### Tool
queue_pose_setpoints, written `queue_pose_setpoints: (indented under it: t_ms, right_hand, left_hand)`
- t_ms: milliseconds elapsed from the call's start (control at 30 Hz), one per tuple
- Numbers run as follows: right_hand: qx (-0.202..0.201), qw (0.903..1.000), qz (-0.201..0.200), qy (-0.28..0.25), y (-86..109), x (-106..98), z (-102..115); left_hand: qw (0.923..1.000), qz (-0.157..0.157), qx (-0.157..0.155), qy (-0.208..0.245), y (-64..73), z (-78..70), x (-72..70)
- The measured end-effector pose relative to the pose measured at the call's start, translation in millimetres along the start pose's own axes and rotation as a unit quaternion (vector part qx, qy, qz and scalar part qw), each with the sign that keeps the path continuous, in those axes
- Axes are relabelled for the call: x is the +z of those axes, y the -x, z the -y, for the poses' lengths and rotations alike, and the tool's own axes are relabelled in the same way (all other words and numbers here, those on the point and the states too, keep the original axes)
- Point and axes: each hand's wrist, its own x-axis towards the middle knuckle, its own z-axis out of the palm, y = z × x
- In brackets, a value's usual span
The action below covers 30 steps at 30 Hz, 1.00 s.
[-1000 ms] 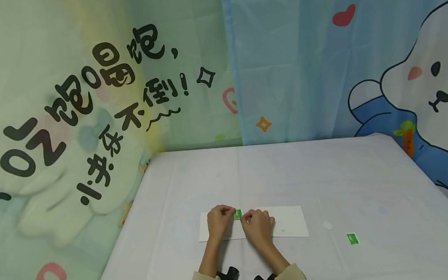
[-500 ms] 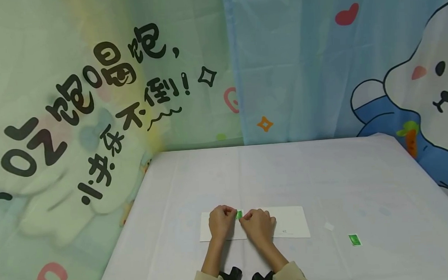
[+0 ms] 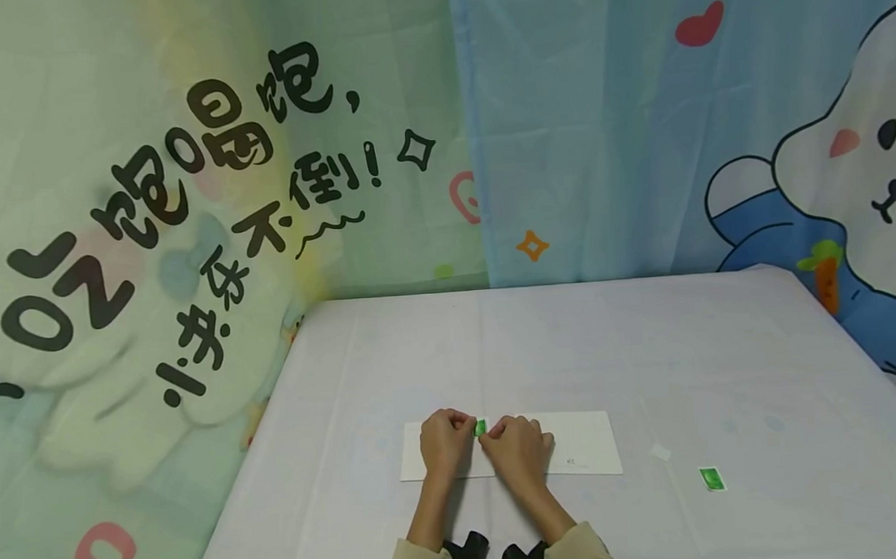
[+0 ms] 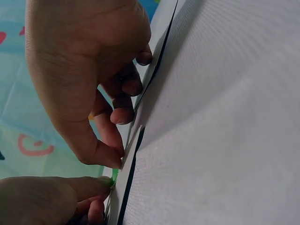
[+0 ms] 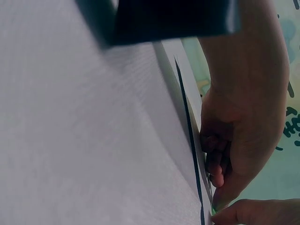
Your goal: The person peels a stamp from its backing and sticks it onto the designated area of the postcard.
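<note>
A long white envelope (image 3: 584,440) lies flat on the table, small print near its lower right corner. Over its upper middle is a small green stamp (image 3: 480,428) with a pale edge. My left hand (image 3: 443,442) pinches the stamp's left side between thumb and forefinger. From the other side, the thumb and forefinger of my right hand (image 3: 519,450) pinch its right edge. In the left wrist view a green sliver of the stamp (image 4: 115,174) shows between both sets of fingertips, close over the paper. Fingers hide much of the stamp in both wrist views.
A second green stamp (image 3: 713,479) lies on the white tablecloth (image 3: 722,367) to the right, with a small white paper scrap (image 3: 661,452) between it and the envelope. Black devices (image 3: 471,550) sit at both wrists. Printed curtains (image 3: 387,257) hang behind the table.
My fingertips have drawn slightly closer together, and less of the stamp shows between them. The whole view has shifted a little; envelope and second stamp lie as before.
</note>
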Motion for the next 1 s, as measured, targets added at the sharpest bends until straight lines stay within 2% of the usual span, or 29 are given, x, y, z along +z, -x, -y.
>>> queue_pose_setpoints:
  t_ms: [267,600,1000]
  right_hand:
    - [-0.001,1.0,-0.005,0.003,0.9,-0.4,-0.8]
    - [-0.009,0.9999,-0.005,-0.001,2.0,-0.2,-2.6]
    - [-0.017,0.9998,-0.004,-0.009,1.3,-1.3,-4.2]
  left_hand:
    - [0.9999,0.004,-0.009,0.001,1.2,-0.2,0.7]
    - [1.0,-0.002,-0.006,0.005,1.5,-0.6,0.9]
    - [0.999,-0.027,0.007,0.034,1.2,2.5,3.1]
